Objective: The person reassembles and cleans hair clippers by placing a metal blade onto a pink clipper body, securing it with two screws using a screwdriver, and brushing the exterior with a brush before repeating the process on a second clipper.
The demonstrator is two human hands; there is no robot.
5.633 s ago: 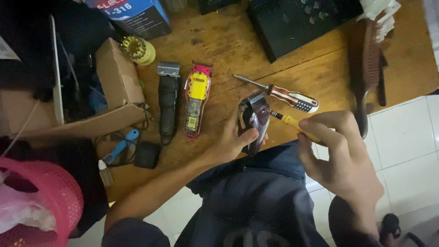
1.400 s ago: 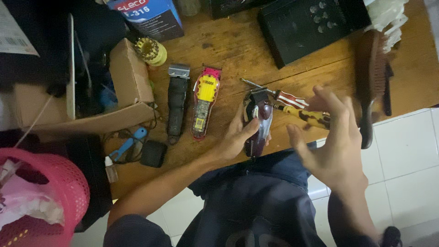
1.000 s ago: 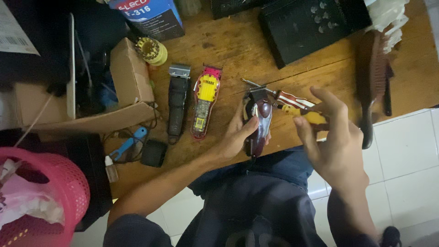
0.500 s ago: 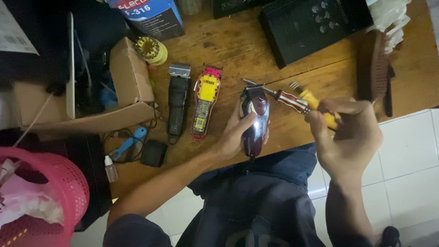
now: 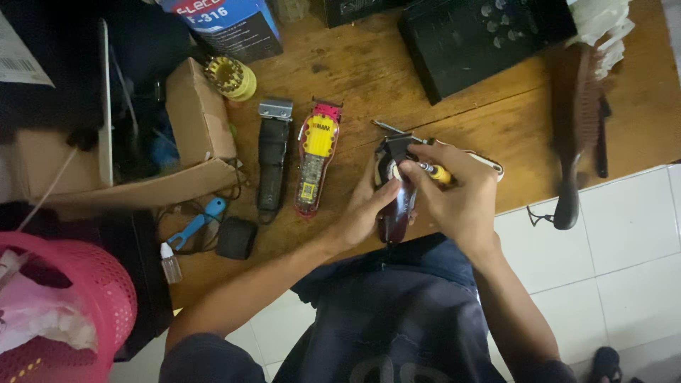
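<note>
A dark red hair clipper (image 5: 399, 202) lies at the near edge of the wooden table (image 5: 355, 78). My left hand (image 5: 365, 209) grips its body from the left. A yellow-handled screwdriver (image 5: 434, 171) is held in my right hand (image 5: 457, 195), its tip down on the clipper's upper part. A second screwdriver (image 5: 386, 128) lies on the table just behind, mostly hidden by my right hand.
Left of the hands lie a red-and-yellow clipper (image 5: 316, 159) and a black clipper (image 5: 272, 156). An open cardboard box (image 5: 191, 120), a yellow guard comb (image 5: 230, 76), a blue brush (image 5: 195, 221), a small bottle (image 5: 169, 261) and a pink basket (image 5: 71, 305) are left; a black case (image 5: 489, 35) and hairbrush (image 5: 578, 135) right.
My right hand took the yellow-handled screwdriver off the table and brought it left, down onto the clipper. My left hand has kept hold of the clipper.
</note>
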